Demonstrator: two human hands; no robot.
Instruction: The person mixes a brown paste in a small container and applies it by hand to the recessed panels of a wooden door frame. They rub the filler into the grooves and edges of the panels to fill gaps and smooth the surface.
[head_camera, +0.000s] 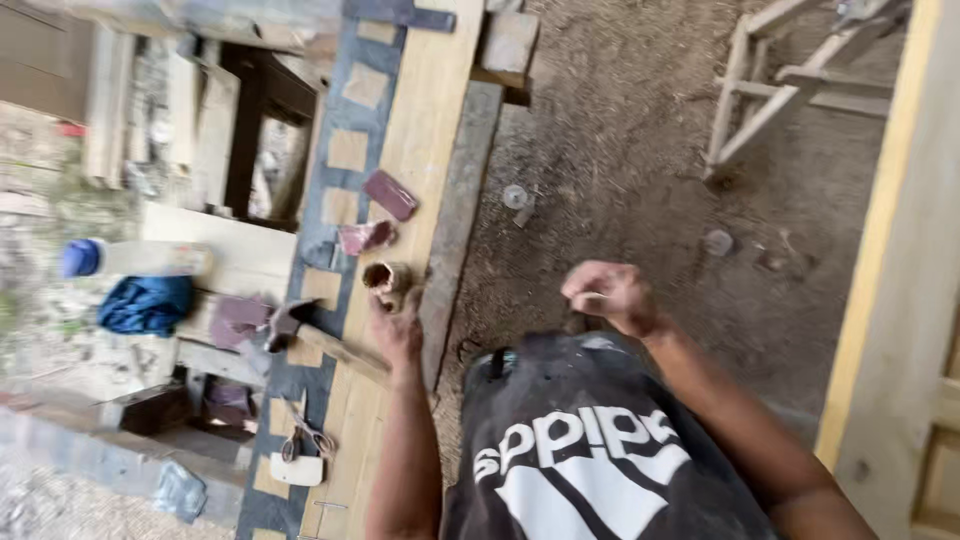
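One head-worn camera looks steeply down, close over a somewhat blurred workbench (430, 150).

The long wooden worktop (430, 130) is pale yellow-tan, and along one edge runs a dark blue-grey strip (335, 215) patterned with a row of pale tan squares. On it lie two dark maroon rectangular sandpaper pieces (389, 194), and a short brown wooden cylinder (384, 279) with a dark hollow end. The hammer (290, 322) has a dark grey metal head and a light wooden handle. The scissors (305, 438) have reddish-brown handles. A crumpled cloth (147, 304) is bright blue; the plastic bottle (135, 258) beside it is whitish with a blue cap. The person's shirt (590, 450) is black with white lettering and stripes. The dirt floor (640, 150) is grey-brown.
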